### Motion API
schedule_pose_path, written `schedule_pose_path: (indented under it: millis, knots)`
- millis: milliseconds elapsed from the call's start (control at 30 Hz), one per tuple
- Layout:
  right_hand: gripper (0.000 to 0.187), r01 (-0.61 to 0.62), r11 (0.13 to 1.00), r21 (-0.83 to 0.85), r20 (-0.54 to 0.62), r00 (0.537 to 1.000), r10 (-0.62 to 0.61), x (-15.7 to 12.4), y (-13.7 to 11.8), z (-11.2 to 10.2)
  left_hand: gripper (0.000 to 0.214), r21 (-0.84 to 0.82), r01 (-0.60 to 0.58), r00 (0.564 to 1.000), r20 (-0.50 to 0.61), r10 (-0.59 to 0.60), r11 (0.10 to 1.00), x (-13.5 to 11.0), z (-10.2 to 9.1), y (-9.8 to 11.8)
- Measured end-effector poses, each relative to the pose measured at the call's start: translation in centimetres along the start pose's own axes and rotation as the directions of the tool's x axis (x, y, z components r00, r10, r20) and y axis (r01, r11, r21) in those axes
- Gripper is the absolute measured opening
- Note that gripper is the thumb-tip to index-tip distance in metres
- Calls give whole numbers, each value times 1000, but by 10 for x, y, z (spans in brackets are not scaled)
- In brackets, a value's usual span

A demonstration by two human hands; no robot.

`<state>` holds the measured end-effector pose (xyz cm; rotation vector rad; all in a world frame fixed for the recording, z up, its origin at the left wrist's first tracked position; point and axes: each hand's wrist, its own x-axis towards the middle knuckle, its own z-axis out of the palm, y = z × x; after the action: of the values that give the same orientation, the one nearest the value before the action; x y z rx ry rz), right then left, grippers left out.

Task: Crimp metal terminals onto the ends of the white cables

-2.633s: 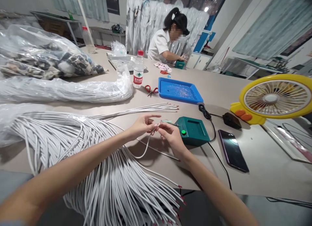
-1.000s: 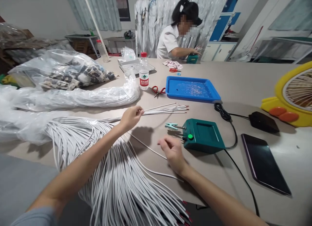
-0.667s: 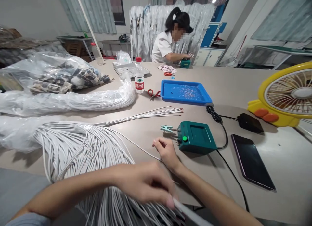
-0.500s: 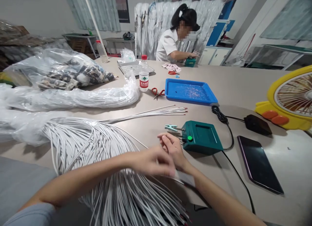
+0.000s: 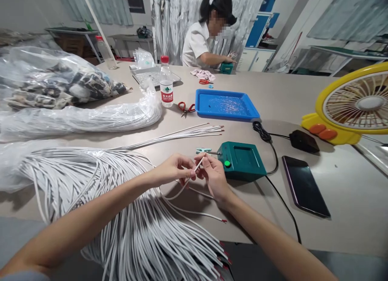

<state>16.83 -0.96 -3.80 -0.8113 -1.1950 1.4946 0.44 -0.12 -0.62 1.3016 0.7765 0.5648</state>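
At the near edge of the counter [image 5: 348,196], bundle [image 5: 145,226]: white and red-tipped, drooping over the side; probably heavy as a whole, prone to slide.
Hands: your left hand [image 5: 178,168] pinches one cable [image 5: 198,164]; your right hand [image 5: 214,177] is closed on its tip, the two nearly meeting.
Cable: above the counter, looping back to the bundle; likely light, springy, smooth. Hold just behind the tip, which seems easily bent.
Box [image 5: 242,162]: green, just beside your right hand.
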Motion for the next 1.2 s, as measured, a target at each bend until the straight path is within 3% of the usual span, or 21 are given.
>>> schedule_pose_path:
  millis: [167, 300, 400, 567, 833, 1200]
  knots:
    - [29, 82, 987, -137, 68, 995, -73, -1, -5, 2, 29, -117, -40, 999, 12, 42, 992, 0, -1, -3]
    - [21, 135, 961, -240, -81, 984, -158, 0, -4, 1, 30, -103, -75, 994, -92, 66, 992, 0, 3, -3]
    - [29, 136, 949, -283, -122, 977, -176, 0, -5, -1, 29, -71, -97, 985, -153, 85, 993, 0, 4, -3]
    - [32, 293, 828, -478, -56, 931, -361, 0, -7, -5, 27, -34, -117, 971, -213, 107, 993, 0, 4, -2]
    - [17, 432, 687, -585, 97, 877, -470, 1, -9, -7, 22, -47, -65, 980, -191, 55, 997, -1, 3, -1]
    - [7, 380, 738, -558, 41, 900, -433, 0, -7, -6, 27, -81, -66, 978, -204, 49, 995, 1, 3, -2]
